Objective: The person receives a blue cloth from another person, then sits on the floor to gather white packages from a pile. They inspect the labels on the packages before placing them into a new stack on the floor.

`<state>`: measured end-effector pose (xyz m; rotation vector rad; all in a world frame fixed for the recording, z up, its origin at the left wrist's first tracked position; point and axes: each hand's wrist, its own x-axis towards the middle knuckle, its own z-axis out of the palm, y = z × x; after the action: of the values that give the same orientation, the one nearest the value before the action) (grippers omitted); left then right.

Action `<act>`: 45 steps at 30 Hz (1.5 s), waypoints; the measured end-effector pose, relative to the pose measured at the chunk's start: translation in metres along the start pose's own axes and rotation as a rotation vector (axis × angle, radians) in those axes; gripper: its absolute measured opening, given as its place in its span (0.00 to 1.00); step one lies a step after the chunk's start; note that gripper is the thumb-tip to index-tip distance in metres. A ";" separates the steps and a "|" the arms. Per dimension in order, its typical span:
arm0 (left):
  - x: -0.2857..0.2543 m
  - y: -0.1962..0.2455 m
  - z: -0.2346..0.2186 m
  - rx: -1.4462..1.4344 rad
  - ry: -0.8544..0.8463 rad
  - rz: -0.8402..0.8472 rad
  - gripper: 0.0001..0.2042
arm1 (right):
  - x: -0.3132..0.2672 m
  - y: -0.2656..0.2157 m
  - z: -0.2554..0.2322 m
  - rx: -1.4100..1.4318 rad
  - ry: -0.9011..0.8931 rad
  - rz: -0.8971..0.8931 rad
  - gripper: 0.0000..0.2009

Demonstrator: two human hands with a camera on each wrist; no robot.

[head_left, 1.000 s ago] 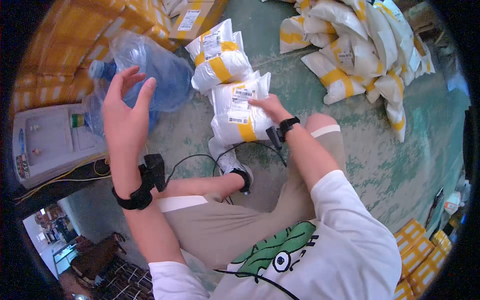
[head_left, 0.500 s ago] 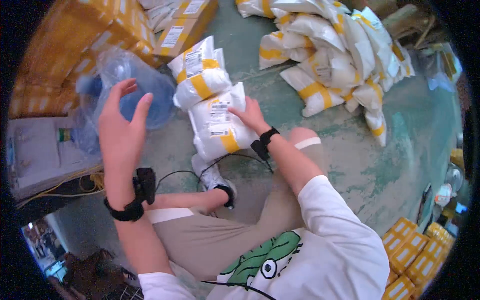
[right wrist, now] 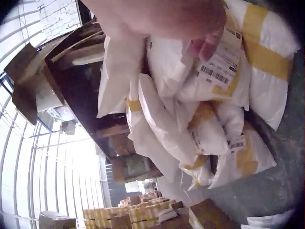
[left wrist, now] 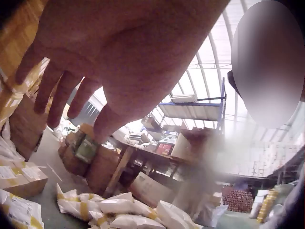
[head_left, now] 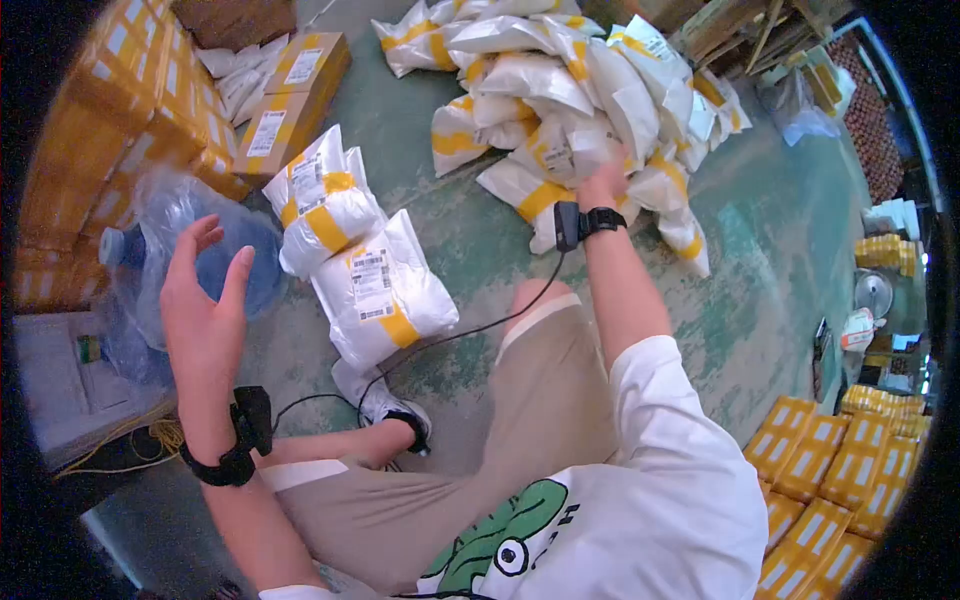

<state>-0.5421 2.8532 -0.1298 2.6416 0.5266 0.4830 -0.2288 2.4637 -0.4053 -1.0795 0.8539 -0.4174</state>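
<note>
In the head view, the right hand (head_left: 604,184) is at the near side of a heap of white parcels with yellow tape (head_left: 535,85). The right wrist view shows the right hand's bent fingers (right wrist: 205,46) against a labelled white parcel (right wrist: 221,67); whether they grip it cannot be told. The left hand (head_left: 205,310) is raised with its fingers apart and nothing in it, in front of a plastic-wrapped blue bottle (head_left: 235,265). Two taped white parcels lie between the hands: a nearer one (head_left: 425,290) touching a farther one (head_left: 345,205).
Yellow-taped boxes (head_left: 125,60) are stacked at the left, with two brown cartons (head_left: 305,95) beside them. More yellow-taped boxes (head_left: 815,450) stand at the lower right. A black cable (head_left: 490,323) runs from the right wrist across the person's leg.
The right hand has left the nearer labelled parcel and moved right and away, over to the heap. The left hand stays raised and spread. The head view has shifted towards the right.
</note>
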 end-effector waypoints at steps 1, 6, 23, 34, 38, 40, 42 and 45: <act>0.000 0.000 0.001 -0.013 0.005 -0.004 0.19 | 0.022 0.002 -0.004 -0.163 0.147 -0.221 0.33; 0.000 -0.002 0.003 -0.073 -0.039 0.015 0.19 | 0.036 -0.051 -0.005 0.074 -0.110 0.218 0.33; -0.008 -0.011 0.008 -0.094 0.011 0.079 0.16 | -0.086 -0.083 0.020 0.051 -0.567 -0.287 0.10; 0.019 0.026 0.018 -0.245 -0.076 0.036 0.18 | -0.190 -0.149 -0.042 -0.035 -0.994 -0.165 0.12; 0.020 0.016 0.033 -0.261 -0.167 0.070 0.21 | -0.213 -0.140 -0.061 -0.097 -1.149 -0.013 0.11; 0.016 0.009 0.034 -0.317 -0.316 0.229 0.32 | -0.222 -0.132 -0.062 -0.014 -1.368 0.153 0.12; 0.013 0.011 0.030 -0.318 -0.399 0.272 0.39 | -0.222 -0.103 -0.055 0.150 -1.533 0.382 0.13; 0.008 0.001 0.024 -0.310 -0.573 0.307 0.54 | -0.287 -0.094 -0.053 0.292 -1.592 0.632 0.16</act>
<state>-0.5256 2.8483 -0.1478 2.4021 -0.1238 -0.1146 -0.4395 2.5844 -0.2173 -0.5173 -0.3362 0.7954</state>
